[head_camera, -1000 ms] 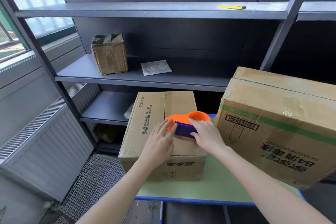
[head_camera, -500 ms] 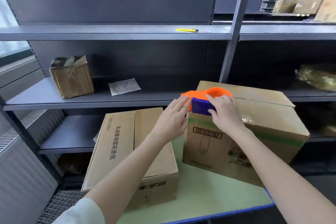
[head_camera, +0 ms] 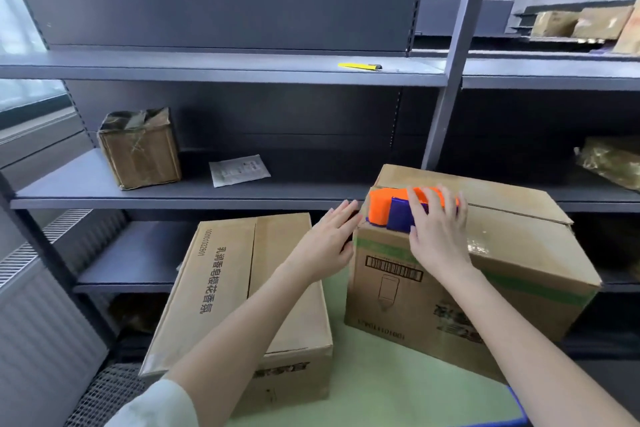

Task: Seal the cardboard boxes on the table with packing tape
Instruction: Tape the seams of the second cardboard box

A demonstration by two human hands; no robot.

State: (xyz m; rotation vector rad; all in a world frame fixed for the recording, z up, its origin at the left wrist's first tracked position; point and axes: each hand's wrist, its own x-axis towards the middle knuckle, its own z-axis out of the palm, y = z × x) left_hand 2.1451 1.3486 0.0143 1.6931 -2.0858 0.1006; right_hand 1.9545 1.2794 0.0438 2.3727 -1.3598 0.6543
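Two cardboard boxes stand on the green table (head_camera: 398, 388). The left box (head_camera: 221, 291) is low, with black print and a centre seam. The right box (head_camera: 512, 267) is taller, with a green stripe and a barcode. An orange and purple tape dispenser (head_camera: 388, 210) sits on the near left corner of the right box's top. My right hand (head_camera: 438, 229) grips the dispenser from above. My left hand (head_camera: 329, 239) lies with straight fingers against the right box's left side, just below the top edge.
Dark grey metal shelving (head_camera: 221, 73) stands behind the table. A small worn box (head_camera: 140, 149) and a paper slip (head_camera: 239, 170) lie on the middle shelf, a yellow cutter (head_camera: 358, 66) on the upper one. A radiator (head_camera: 38, 305) is at the left.
Both hands carried the dispenser from the left box up onto the right box. It now rests flatter on that box's corner. My left hand has dropped from the dispenser to the box's side.
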